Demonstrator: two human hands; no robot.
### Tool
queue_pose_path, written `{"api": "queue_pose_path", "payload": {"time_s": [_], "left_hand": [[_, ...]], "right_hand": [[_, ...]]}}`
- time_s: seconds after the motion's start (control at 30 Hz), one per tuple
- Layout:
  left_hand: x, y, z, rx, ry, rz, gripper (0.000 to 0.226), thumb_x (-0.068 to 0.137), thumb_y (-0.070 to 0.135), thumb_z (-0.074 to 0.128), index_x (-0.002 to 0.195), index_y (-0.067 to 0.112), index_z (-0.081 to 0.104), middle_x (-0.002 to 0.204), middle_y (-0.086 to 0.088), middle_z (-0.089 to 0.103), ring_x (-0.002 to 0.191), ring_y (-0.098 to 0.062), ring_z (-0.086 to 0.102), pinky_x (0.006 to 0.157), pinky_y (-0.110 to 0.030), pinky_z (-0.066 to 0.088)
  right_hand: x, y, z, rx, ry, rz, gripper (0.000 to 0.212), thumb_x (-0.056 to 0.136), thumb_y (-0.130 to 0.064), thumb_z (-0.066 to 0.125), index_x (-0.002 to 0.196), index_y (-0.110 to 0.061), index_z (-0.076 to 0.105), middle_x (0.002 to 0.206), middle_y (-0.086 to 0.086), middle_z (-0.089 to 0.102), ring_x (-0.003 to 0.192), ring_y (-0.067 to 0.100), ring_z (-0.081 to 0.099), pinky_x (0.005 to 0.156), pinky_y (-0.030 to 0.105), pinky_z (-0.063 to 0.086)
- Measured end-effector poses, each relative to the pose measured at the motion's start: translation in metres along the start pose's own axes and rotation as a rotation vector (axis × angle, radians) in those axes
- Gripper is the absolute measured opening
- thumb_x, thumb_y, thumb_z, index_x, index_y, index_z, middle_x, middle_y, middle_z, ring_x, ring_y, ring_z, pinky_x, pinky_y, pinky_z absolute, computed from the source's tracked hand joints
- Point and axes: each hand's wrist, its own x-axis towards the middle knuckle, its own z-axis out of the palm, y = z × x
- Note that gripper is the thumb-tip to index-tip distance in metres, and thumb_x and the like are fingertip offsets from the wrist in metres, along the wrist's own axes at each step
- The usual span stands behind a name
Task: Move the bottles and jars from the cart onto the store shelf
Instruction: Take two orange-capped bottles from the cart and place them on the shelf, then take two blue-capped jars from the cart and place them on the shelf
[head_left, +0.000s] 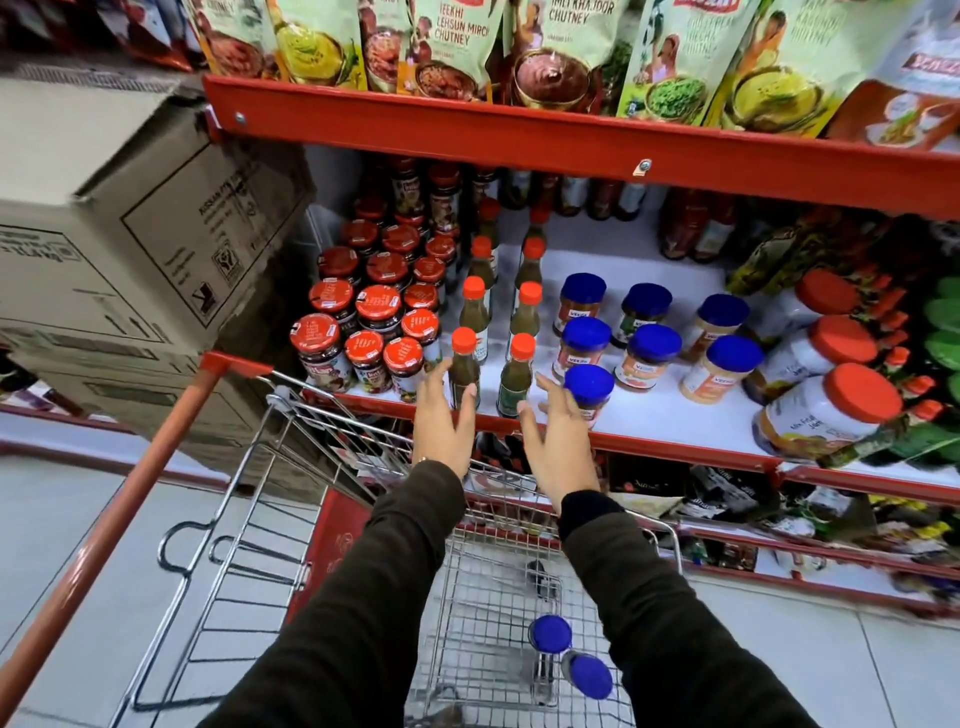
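Both hands, left hand (444, 415) and right hand (558, 441), are spread and empty by the shelf edge (675, 446). The blue-lid jars (550, 634) lie below in the cart (467, 571), nearer the right hand.

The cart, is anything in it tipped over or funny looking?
Yes. In the cart, one blue-lidded jar stands upright, but the other jar beside it seems to lie tipped on the wire floor. Nothing looks spilled.
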Motion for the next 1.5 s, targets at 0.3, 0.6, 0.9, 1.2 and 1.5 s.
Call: {"api": "queue_pose_path", "payload": {"time_s": [0.3,0.6,0.9,1.2,1.5], "left_hand": [[-0.116,-0.046,0.040,0.308,-0.308,0.085,0.048,0.101,0.036,0.039,0.147,0.025,0.034,0.159,0.003,0.027,0.149,-0.012,0.019,0.121,-0.033,0.022],[-0.192,-0.103,0.092,0.508,-0.637,-0.002,0.056,0.099,0.035,0.041,0.151,0.024,0.025,0.163,0.002,0.019,0.151,-0.019,0.014,0.123,-0.031,0.005],[-0.241,-0.181,0.139,0.517,-1.021,-0.269,0.072,0.095,0.031,0.055,0.154,0.018,0.016,0.162,-0.004,0.019,0.147,-0.021,0.027,0.119,-0.029,0.026],[-0.248,-0.204,0.184,0.442,-0.858,-0.335,0.072,0.085,0.003,0.060,0.148,0.022,0.032,0.147,-0.009,0.046,0.124,-0.028,0.055,0.102,-0.032,0.045],[-0.243,-0.187,0.165,0.303,-0.729,-0.316,0.057,0.077,0.008,0.076,0.129,0.009,0.052,0.128,-0.011,0.058,0.115,-0.027,0.057,0.097,-0.030,0.047]], "right_hand": [[-0.087,0.094,-0.002,-0.276,-0.202,0.014,0.055,0.103,-0.033,0.046,0.154,-0.015,0.034,0.167,0.002,0.021,0.155,0.021,0.017,0.126,0.036,0.018],[-0.162,0.203,-0.012,-0.300,-0.522,0.276,0.063,0.103,-0.033,0.049,0.156,-0.011,0.026,0.166,0.006,0.021,0.153,0.022,0.023,0.123,0.032,0.024],[-0.204,0.285,0.019,-0.324,-0.842,0.484,0.069,0.087,-0.018,0.072,0.148,-0.013,0.041,0.148,0.010,0.047,0.131,0.026,0.052,0.103,0.024,0.039],[-0.203,0.308,0.047,-0.457,-0.745,0.406,0.066,0.077,-0.018,0.078,0.135,-0.017,0.046,0.135,0.008,0.051,0.115,0.033,0.062,0.087,0.037,0.054],[-0.198,0.309,0.033,-0.326,-0.535,0.483,0.056,0.072,-0.021,0.085,0.122,-0.013,0.060,0.119,0.010,0.063,0.102,0.029,0.065,0.081,0.029,0.052]]}}
